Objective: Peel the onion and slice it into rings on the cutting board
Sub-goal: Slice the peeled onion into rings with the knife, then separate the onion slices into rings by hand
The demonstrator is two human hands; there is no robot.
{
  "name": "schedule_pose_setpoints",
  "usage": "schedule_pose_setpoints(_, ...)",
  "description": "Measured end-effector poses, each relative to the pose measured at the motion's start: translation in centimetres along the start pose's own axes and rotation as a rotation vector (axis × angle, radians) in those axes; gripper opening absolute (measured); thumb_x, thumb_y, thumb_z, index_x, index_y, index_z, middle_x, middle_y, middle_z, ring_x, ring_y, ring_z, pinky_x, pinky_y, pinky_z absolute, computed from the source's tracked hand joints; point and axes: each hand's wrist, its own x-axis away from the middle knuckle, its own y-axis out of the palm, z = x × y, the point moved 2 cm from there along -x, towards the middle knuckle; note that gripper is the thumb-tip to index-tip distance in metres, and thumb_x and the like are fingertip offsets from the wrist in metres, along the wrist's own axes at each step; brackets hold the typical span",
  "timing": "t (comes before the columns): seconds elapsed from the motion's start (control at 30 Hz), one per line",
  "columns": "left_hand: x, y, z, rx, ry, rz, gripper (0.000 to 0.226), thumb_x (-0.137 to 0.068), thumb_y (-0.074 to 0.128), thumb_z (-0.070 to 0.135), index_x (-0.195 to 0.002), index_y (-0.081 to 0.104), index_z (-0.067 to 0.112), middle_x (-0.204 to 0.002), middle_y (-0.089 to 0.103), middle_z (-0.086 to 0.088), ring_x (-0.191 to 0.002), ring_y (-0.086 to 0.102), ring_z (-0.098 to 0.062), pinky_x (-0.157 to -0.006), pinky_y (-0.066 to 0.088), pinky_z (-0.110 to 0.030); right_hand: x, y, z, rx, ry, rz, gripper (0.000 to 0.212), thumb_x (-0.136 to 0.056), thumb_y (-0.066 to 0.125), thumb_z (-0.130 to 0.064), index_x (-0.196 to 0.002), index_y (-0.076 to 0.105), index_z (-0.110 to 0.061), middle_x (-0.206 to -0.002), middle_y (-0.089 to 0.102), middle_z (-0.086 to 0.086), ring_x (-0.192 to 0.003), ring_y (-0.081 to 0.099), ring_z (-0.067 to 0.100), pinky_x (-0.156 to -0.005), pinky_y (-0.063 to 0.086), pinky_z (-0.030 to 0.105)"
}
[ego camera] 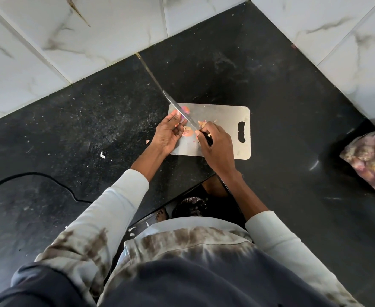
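Note:
A grey cutting board (228, 120) with a handle slot lies on the black counter. My left hand (167, 134) grips a small pink-purple onion (185, 110) at the board's left end; most of the onion is hidden by fingers and blade. My right hand (215, 144) is closed around the dark handle of a long knife (178, 108), whose blade runs up-left across the onion, its tip past the board's edge. Bits of papery onion skin (187, 131) lie on the board between my hands.
A plastic bag of onions (372, 156) sits at the right edge of the black counter (281, 96). White marbled tile walls (93, 29) close the corner behind. A black cable (49, 180) snakes across the left counter. Small peel scraps (102, 155) dot the counter.

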Motion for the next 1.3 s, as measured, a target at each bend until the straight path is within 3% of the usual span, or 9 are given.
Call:
schedule_pose_setpoints(0.13, 0.2, 0.1, -0.1, 0.062, -0.024, 0.004, 0.026, -0.106, 0.059, 0.007, -0.131, 0.066, 0.004, -0.101, 0.081, -0.004, -0.079, 0.075, -0.009, -0.072, 0.057, -0.02, -0.2, 0.1, -0.2, -0.013, -0.013, -0.002, 0.017, -0.108, 0.061, -0.03, -0.101, 0.06, -0.014, -0.092, 0.066, 0.0, -0.081, 0.059, 0.015, -0.065, 0.054, 0.036)
schedule_pose_setpoints(0.27, 0.6, 0.3, 0.4, 0.028, -0.005, -0.015, 0.041, -0.105, 0.06, 0.006, -0.145, 0.057, -0.001, -0.107, 0.079, -0.005, -0.085, 0.077, -0.01, -0.07, 0.057, -0.018, -0.1, 0.2, 0.1, -0.009, 0.007, 0.008, 0.018, -0.108, 0.061, -0.032, -0.102, 0.059, -0.015, -0.095, 0.064, -0.001, -0.084, 0.056, 0.014, -0.068, 0.052, 0.033)
schedule_pose_setpoints(0.37, 0.9, 0.3, 0.5, 0.04, -0.019, -0.018, 0.035, -0.103, 0.066, 0.01, -0.137, 0.063, 0.005, -0.109, 0.08, -0.004, -0.095, 0.078, -0.012, -0.074, 0.057, -0.02, -0.4, 0.3, 0.9, -0.004, 0.06, 0.022, 0.019, -0.108, 0.062, -0.034, -0.102, 0.058, -0.018, -0.093, 0.063, -0.004, -0.086, 0.057, 0.014, -0.07, 0.054, 0.035)
schedule_pose_setpoints(0.6, 1.1, 0.4, 0.9, -0.002, -0.016, -0.012, 0.026, -0.101, 0.071, 0.017, -0.125, 0.068, 0.008, -0.101, 0.077, -0.004, -0.087, 0.071, -0.012, -0.073, 0.058, -0.023, -0.5, 0.1, 1.5, -0.074, 0.155, 0.048, 0.021, -0.109, 0.059, -0.039, -0.099, 0.056, -0.021, -0.091, 0.067, -0.003, -0.083, 0.064, 0.016, -0.07, 0.056, 0.036)
schedule_pose_setpoints(0.7, 1.2, 0.7, 1.0, 0.003, -0.043, -0.015, 0.034, -0.095, 0.067, 0.021, -0.125, 0.064, 0.005, -0.116, 0.074, -0.015, -0.101, 0.07, -0.024, -0.079, 0.057, -0.027, -0.3, 0.1, 2.2, -0.064, 0.25, 0.072, 0.021, -0.107, 0.061, -0.039, -0.097, 0.054, -0.021, -0.088, 0.067, -0.004, -0.083, 0.066, 0.016, -0.071, 0.058, 0.04)
schedule_pose_setpoints(0.8, 1.3, 0.8, 1.0, 0.07, -0.077, -0.057, 0.036, -0.098, 0.047, 0.015, -0.13, 0.059, 0.004, -0.139, 0.067, -0.025, -0.122, 0.065, -0.034, -0.083, 0.059, -0.03, 0.2, -0.4, 3.6, -0.02, 0.376, 0.136, 0.021, -0.102, 0.071, -0.033, -0.097, 0.056, -0.019, -0.091, 0.066, -0.006, -0.087, 0.065, 0.016, -0.073, 0.057, 0.034)
schedule_pose_setpoints(1.03, 1.6, 1.2, 0.6, 0.164, -0.116, -0.102, 0.049, -0.098, 0.032, 0.024, -0.131, 0.062, 0.002, -0.134, 0.069, -0.029, -0.092, 0.073, -0.031, -0.064, 0.055, -0.031, 1.0, -1.3, 6.5, 0.065, 0.563, 0.178, 0.025, -0.097, 0.076, -0.024, -0.109, 0.056, -0.017, -0.108, 0.065, -0.002, -0.105, 0.058, 0.02, -0.087, 0.051, 0.034)
schedule_pose_setpoints(1.17, 1.9, 1.7, 0.8, 0.121, -0.132, -0.109, 0.048, -0.099, 0.044, 0.027, -0.134, 0.063, 0.002, -0.119, 0.074, -0.023, -0.074, 0.067, -0.021, -0.065, 0.052, -0.029, 1.2, -1.1, 7.2, 0.098, 0.573, 0.141, 0.027, -0.098, 0.074, -0.019, -0.117, 0.056, -0.014, -0.121, 0.063, 0.002, -0.115, 0.055, 0.022, -0.096, 0.048, 0.035)
schedule_pose_setpoints(1.3, 2.1, 1.6, 0.7, 0.181, -0.155, -0.108, 0.055, -0.091, 0.045, 0.023, -0.14, 0.06, 0.002, -0.116, 0.072, -0.022, -0.074, 0.062, -0.02, -0.069, 0.052, -0.031, 1.4, -0.6, 7.7, 0.137, 0.59, 0.132, 0.029, -0.098, 0.075, -0.019, -0.12, 0.058, -0.013, -0.128, 0.056, 0.005, -0.121, 0.055, 0.022, -0.107, 0.05, 0.039)
